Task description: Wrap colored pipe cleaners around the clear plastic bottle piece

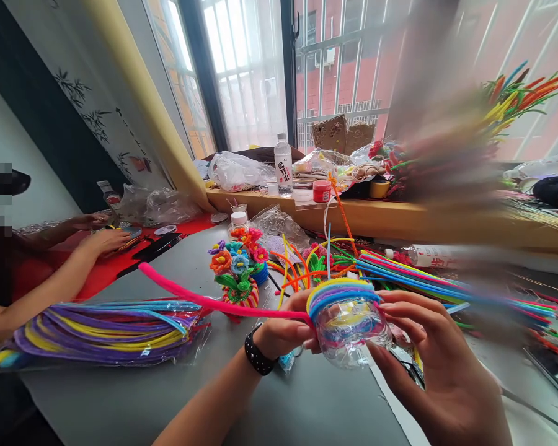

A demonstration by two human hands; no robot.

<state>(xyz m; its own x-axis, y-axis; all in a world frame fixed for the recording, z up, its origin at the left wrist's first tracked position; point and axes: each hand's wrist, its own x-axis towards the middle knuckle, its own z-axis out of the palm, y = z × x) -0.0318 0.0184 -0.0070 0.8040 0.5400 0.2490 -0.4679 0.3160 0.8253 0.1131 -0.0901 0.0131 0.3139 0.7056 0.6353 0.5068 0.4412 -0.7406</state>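
A clear plastic cup-like container (pixel 351 337) is held up above the grey table, tilted. Bands of yellow, purple and blue fuzzy stems (pixel 341 294) wrap around its upper end. My left hand (pixel 288 328) pinches a long pink fuzzy stem (pixel 204 300) against the container's left side; the stem's free end stretches out to the left. On the right side, my right hand (pixel 428 353) grips the container between thumb and fingers. Behind the left hand stands a small pot (pixel 242 294) of colourful fuzzy-stem flowers.
A packed bundle of purple and yellow stems (pixel 106 331) lies on the grey table (pixel 144 402) at left. Loose stems (pixel 413 282) spread at right. Another person's hands (pixel 102 238) work at far left. A water bottle (pixel 283 167) stands on the windowsill (pixel 260 203).
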